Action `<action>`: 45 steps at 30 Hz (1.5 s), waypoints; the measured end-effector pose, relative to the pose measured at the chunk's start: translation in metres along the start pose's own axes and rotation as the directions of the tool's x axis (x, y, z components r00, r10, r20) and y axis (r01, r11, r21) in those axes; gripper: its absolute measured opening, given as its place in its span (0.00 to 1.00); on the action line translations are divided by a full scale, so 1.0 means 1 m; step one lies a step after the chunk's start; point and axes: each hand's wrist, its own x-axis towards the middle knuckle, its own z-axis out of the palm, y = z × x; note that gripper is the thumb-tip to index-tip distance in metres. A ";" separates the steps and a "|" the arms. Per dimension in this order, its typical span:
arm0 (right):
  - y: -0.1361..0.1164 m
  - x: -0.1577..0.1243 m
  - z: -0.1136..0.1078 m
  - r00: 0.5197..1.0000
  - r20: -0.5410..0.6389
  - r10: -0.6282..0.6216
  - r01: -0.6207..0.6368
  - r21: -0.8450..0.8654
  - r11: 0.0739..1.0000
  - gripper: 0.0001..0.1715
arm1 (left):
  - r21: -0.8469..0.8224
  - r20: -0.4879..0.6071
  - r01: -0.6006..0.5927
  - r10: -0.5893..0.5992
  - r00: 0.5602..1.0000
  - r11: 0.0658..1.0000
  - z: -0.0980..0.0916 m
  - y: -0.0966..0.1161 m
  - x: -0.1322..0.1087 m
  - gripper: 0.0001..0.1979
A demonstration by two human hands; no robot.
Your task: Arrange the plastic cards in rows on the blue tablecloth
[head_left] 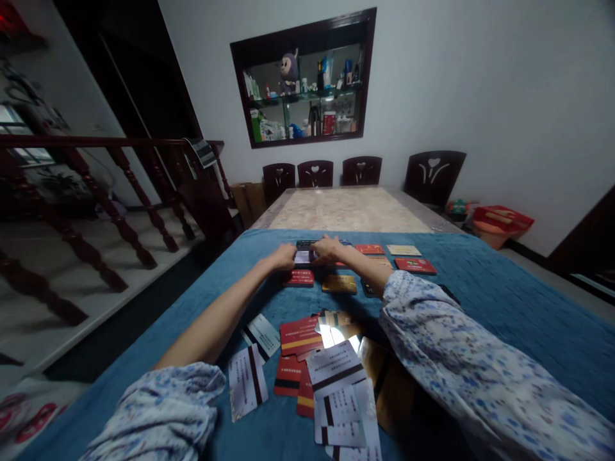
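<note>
Both my arms reach forward over a blue cloth. My left hand [284, 257] has its fingers closed at the left edge of a pale card [303, 257]. At the card's right edge are the bent fingers of my right hand [327, 248], partly covering it. Just behind lies a dark card [307, 244]. Nearer to me are a red card [298, 277] and a gold card [339, 283]. Between my forearms is a loose, overlapping pile with red cards [300, 335], white striped cards [336, 368] and a shiny gold piece [379, 374].
To the right lie another red card [415, 265] and a cream card [403, 250]. The blue cloth [202, 307] covers the near part of a long stone-topped table [336, 208]. Dark chairs [314, 173] stand along the far end, and a wooden railing [96, 211] runs at left.
</note>
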 end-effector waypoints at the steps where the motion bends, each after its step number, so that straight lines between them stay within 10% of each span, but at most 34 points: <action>1: 0.000 0.002 0.001 1.000 0.009 0.003 -0.003 0.002 1.000 0.23 | -0.004 0.010 0.000 0.000 1.000 1.000 0.001 -0.001 0.003 0.15; 27: -0.004 0.020 0.013 0.995 0.066 0.081 -0.085 0.052 0.995 0.25 | -0.100 0.088 -0.022 0.030 0.996 0.995 0.008 -0.008 0.015 0.22; 36: 0.002 0.010 0.007 0.999 0.022 0.041 -0.042 0.019 0.999 0.27 | -0.158 -0.078 -0.031 0.019 0.997 0.987 0.006 -0.016 -0.012 0.31; 45: -0.001 -0.027 -0.006 0.985 -0.159 -0.068 0.063 -0.034 0.997 0.21 | -0.164 -0.334 -0.189 0.126 0.934 0.968 0.027 -0.019 -0.059 0.17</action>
